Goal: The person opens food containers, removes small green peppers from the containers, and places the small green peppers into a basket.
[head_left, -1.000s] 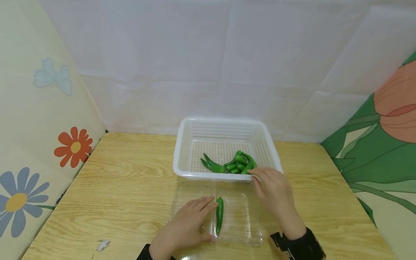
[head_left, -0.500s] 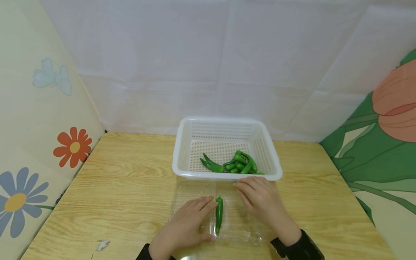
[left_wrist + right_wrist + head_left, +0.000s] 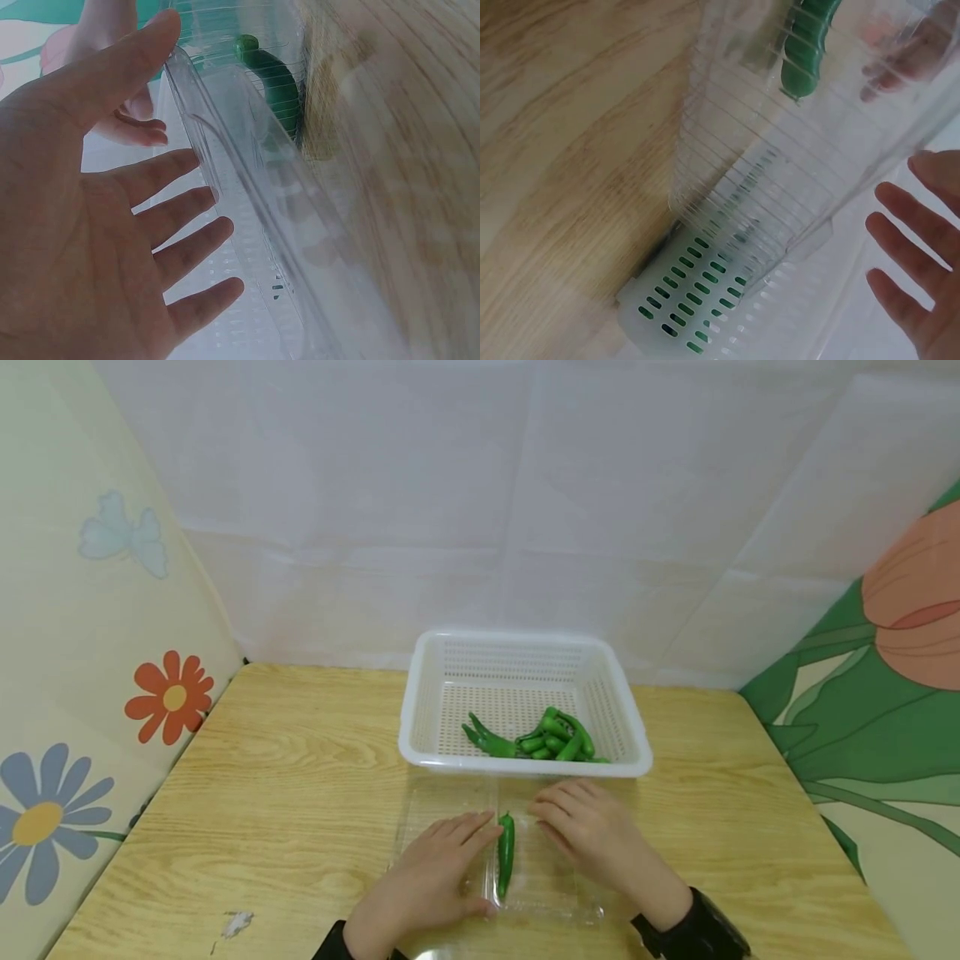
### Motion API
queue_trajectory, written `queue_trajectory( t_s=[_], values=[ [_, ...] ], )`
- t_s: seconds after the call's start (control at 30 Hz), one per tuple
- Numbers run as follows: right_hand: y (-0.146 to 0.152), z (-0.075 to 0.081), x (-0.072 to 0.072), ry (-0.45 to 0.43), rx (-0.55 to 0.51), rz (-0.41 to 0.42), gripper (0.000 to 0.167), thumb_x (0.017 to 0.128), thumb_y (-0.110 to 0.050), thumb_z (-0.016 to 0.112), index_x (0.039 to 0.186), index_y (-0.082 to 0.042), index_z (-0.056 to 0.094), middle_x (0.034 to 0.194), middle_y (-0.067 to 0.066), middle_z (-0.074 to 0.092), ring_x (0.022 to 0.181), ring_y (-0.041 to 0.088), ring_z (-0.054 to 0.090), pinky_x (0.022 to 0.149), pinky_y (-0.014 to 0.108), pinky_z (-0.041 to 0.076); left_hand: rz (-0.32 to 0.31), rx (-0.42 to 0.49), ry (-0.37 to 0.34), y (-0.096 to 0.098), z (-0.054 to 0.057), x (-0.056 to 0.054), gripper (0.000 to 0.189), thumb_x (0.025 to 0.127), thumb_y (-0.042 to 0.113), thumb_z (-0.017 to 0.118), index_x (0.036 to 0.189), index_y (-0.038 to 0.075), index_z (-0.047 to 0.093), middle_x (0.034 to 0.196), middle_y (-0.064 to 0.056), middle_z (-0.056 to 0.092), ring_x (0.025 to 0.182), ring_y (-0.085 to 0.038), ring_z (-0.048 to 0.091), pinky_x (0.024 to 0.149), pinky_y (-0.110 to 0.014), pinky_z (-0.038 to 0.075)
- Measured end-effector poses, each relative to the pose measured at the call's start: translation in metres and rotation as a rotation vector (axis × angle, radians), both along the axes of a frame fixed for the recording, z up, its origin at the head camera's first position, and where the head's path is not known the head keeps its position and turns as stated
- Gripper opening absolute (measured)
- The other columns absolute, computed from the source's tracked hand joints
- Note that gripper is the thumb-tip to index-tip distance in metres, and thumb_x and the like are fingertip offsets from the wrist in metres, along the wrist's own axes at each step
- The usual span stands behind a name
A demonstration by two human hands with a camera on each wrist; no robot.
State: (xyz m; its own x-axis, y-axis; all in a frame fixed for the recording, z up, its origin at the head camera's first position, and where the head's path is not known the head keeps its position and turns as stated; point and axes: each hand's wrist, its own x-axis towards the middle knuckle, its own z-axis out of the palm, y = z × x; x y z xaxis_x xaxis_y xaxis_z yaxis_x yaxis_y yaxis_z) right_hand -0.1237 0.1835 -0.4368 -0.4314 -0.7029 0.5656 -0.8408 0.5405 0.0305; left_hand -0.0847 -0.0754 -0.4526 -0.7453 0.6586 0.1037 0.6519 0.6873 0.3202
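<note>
A clear plastic clamshell box lies unfolded on the table, and one green chili pepper lies lengthwise in its right half, beside the middle fold. My left hand is over the left half, fingers spread; in the left wrist view its thumb tip is right at the box's rim. Above the right half is my right hand, to the right of the pepper. Its relaxed, slightly bent fingers hold nothing in the right wrist view and lie beside the box's edge.
Just behind the box stands a white perforated basket with several green chili peppers heaped at its front. The wooden table has a worn patch at front left. A white sheet hangs behind.
My right hand has come from the basket's front right rim down and left, over the box's right half. The left hand and the pepper in the box have stayed in place.
</note>
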Motion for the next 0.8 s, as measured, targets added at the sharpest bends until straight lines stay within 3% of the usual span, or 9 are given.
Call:
queue_trajectory(
  t_s=[0.1,0.23,0.37,0.57,0.8],
  values=[
    [-0.002,-0.003,0.0,-0.013,0.027,0.053,0.041,0.109,-0.027,0.035,0.107,-0.009,0.071,0.105,0.004,0.07,0.098,0.022,0.065,0.087,0.04,0.054,0.002,0.002,-0.009,0.0,0.0,0.0,0.085,0.078,0.055,0.077,0.147,0.016,0.047,0.153,-0.003,0.042,0.138,-0.022,0.042,0.113,-0.042,0.036],
    [-0.004,-0.008,0.002,-0.026,0.07,0.1,0.018,0.096,-0.017,0.059,0.106,-0.01,0.072,0.107,0.005,0.07,0.1,0.023,0.064,0.089,0.041,0.053,0.002,0.001,-0.016,0.0,-0.001,0.0,0.085,0.079,0.055,0.076,0.148,0.017,0.046,0.154,-0.002,0.041,0.138,-0.021,0.041,0.114,-0.042,0.036],
    [-0.007,-0.012,0.004,-0.054,0.124,0.111,0.029,0.077,-0.013,0.077,0.106,-0.011,0.072,0.107,0.004,0.07,0.1,0.022,0.065,0.089,0.042,0.053,0.003,0.002,-0.018,0.0,-0.002,0.0,0.084,0.079,0.055,0.076,0.148,0.017,0.046,0.154,-0.002,0.041,0.139,-0.021,0.041,0.114,-0.043,0.036],
    [-0.014,-0.017,0.009,-0.136,0.25,0.094,0.024,0.083,-0.019,0.078,0.106,-0.015,0.073,0.111,0.001,0.07,0.104,0.018,0.064,0.093,0.042,0.053,0.004,-0.008,0.003,0.0,-0.003,-0.001,0.085,0.079,0.056,0.076,0.148,0.016,0.046,0.153,-0.003,0.042,0.138,-0.021,0.041,0.113,-0.043,0.037],
    [-0.021,-0.019,0.007,-0.179,0.278,0.118,0.021,0.084,-0.02,0.077,0.105,-0.018,0.073,0.112,0.0,0.069,0.107,0.018,0.062,0.095,0.041,0.052,0.005,-0.007,-0.016,0.0,-0.002,-0.001,0.085,0.079,0.056,0.076,0.149,0.017,0.045,0.154,-0.003,0.041,0.139,-0.022,0.04,0.113,-0.043,0.036]
  ],
)
